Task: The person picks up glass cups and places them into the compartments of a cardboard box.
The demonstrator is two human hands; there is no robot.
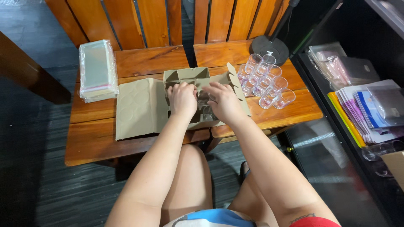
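Both hands, left hand (182, 99) and right hand (224, 102), curl on a clear glass (205, 106) inside the cardboard box (187, 76). More clear glasses (265, 80) sit just right; a plastic bag stack (98, 70) sits far left.

Brown cardboard box (187, 77) w/ circle-embossed flap, clear glasses (265, 80), reddish-brown wood chairs (147, 59), dark striped floor (50, 185).

A home packing corner is suggested by slatted wooden chairs (139, 63) (used as tables) and shelved stationery (366, 111).
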